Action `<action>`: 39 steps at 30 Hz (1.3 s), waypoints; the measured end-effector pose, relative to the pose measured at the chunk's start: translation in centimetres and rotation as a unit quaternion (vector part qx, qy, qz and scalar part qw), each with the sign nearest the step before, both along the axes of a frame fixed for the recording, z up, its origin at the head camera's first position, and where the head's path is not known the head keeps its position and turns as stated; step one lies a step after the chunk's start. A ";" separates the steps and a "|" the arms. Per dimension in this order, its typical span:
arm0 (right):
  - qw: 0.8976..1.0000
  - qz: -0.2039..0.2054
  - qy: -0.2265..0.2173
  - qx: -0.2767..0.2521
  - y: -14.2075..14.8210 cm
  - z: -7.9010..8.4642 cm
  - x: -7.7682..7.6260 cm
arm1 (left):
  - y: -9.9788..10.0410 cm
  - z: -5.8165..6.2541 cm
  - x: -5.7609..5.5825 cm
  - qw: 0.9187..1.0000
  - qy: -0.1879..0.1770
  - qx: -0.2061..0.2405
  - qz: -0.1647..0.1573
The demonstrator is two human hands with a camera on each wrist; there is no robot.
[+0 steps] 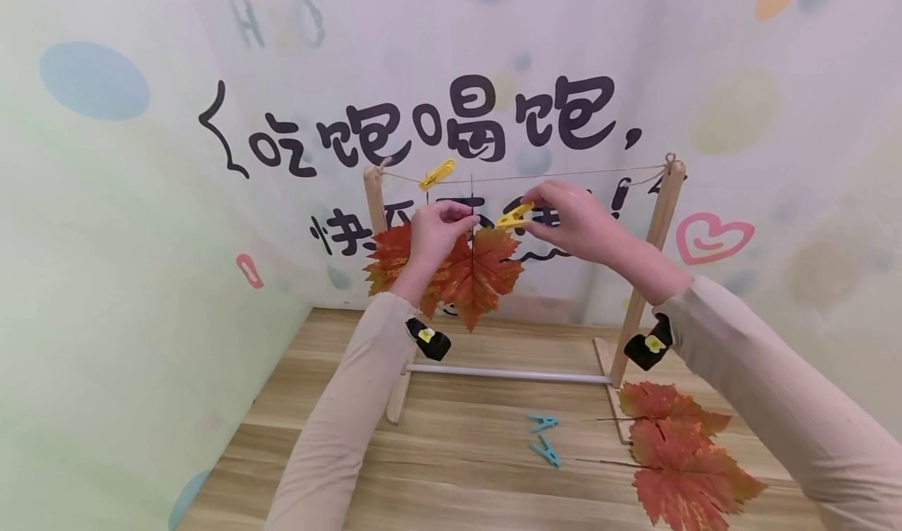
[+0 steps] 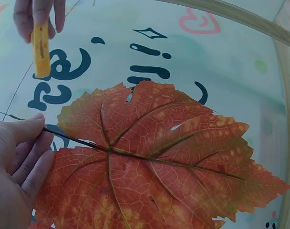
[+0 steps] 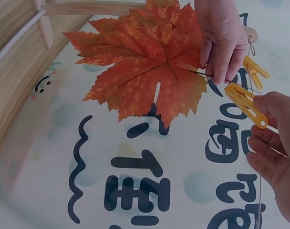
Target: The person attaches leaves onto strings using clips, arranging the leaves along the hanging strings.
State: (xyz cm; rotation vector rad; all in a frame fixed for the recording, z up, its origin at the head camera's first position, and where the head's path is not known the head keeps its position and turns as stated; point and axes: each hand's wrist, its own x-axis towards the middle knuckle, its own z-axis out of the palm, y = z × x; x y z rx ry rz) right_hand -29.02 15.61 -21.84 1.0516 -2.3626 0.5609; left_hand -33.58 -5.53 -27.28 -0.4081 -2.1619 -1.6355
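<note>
My left hand (image 1: 442, 229) pinches the dark stem of a red-orange maple leaf (image 2: 150, 152), which hangs below the string (image 1: 564, 175). The stem's tip rises to the string's height in the head view. Between thumb and fingers, my right hand (image 1: 574, 222) holds a yellow clothespin (image 3: 245, 105), just right of the stem and apart from it. A second yellow clothespin (image 1: 438, 174) sits on the string to the left. Another maple leaf (image 1: 389, 251) hangs there, partly hidden behind the left hand.
The string spans two wooden posts (image 1: 655, 257), joined low by a white rod (image 1: 507, 373). On the wooden table (image 1: 451, 468) lie two blue clothespins (image 1: 545, 450) and two more maple leaves (image 1: 694, 476) at the right. A printed wall (image 1: 451, 45) stands behind.
</note>
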 end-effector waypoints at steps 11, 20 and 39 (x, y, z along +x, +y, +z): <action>0.999 -0.015 0.013 -0.025 -1.4 1.3 -0.3 | 0.2 0.3 -0.2 1.000 -0.004 -0.009 0.014; 0.993 -0.024 0.027 -0.109 -2.1 1.9 -1.2 | 0.2 0.4 -0.4 1.000 -0.006 -0.023 0.021; 0.983 -0.076 0.049 -0.158 -3.5 2.2 -2.2 | 0.3 0.2 -0.4 1.000 0.006 -0.009 0.017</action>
